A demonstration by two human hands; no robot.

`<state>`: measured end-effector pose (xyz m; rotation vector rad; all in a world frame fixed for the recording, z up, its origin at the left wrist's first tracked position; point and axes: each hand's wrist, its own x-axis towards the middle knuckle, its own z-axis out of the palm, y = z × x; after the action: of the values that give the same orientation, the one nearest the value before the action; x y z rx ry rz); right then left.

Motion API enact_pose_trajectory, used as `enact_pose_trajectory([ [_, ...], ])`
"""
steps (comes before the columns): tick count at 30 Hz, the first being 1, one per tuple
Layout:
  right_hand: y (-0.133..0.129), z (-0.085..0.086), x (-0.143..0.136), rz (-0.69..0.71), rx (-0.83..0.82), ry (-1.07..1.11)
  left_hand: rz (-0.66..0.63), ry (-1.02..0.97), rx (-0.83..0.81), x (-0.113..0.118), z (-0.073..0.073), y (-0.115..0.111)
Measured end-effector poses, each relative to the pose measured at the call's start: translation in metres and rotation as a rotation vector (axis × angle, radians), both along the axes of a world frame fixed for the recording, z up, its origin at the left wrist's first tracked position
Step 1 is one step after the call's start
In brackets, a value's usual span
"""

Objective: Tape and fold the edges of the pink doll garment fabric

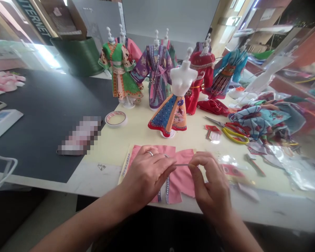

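Between my two hands a thin greyish strip is stretched level above pink fabric. My left hand pinches its left end and wears a ring on one finger. The strip's right end is pinched between the thumb and finger of my right hand. Under the hands the pink fabric lies at the table's front edge, with a beaded trim running down it. Part of the fabric is hidden by my left hand.
Behind the fabric stands a white mannequin in a patterned skirt, with several dressed doll forms behind it. A tape roll lies left; yellow-handled scissors, a seam-ripper-like tool and fabric scraps lie right. A pixelated object rests left.
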<state>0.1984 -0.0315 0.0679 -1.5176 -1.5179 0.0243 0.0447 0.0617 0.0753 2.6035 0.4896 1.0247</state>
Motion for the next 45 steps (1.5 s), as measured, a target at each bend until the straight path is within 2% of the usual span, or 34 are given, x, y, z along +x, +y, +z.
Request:
enact_pose_trajectory([
  [9,0.006,-0.001,0.011,-0.007,-0.016,0.033,0.031,0.03,0.063,0.012,0.003,0.004],
  [20,0.014,-0.002,0.025,-0.108,-0.035,0.0,0.081,0.068,0.071,0.029,0.005,0.01],
  [32,0.026,0.003,0.058,-0.192,-0.191,-0.003,0.019,0.16,-0.088,0.05,0.003,0.029],
  [39,0.033,-0.011,0.069,-0.212,-0.323,0.011,0.073,0.272,-0.166,0.063,-0.012,0.034],
  [45,0.038,-0.024,0.076,-0.248,-0.328,-0.054,0.068,0.358,-0.135,0.072,-0.019,0.041],
])
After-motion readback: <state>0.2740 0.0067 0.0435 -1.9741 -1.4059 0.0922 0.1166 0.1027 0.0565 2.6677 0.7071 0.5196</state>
